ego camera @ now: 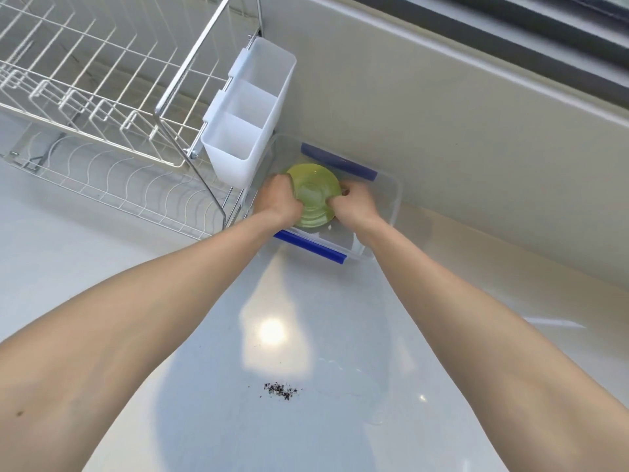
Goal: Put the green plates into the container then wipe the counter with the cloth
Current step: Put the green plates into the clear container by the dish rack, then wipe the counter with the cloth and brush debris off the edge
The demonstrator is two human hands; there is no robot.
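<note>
Inside the clear container (391, 199) (blue-clipped, on the counter (238, 369)): green plates (315, 195), our left hand (280, 199) and right hand (355, 202) each clamped on the rim.

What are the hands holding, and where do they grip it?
Both hands, left and right, hold a round green plate by opposite rim edges, inside the clear plastic container.
</note>
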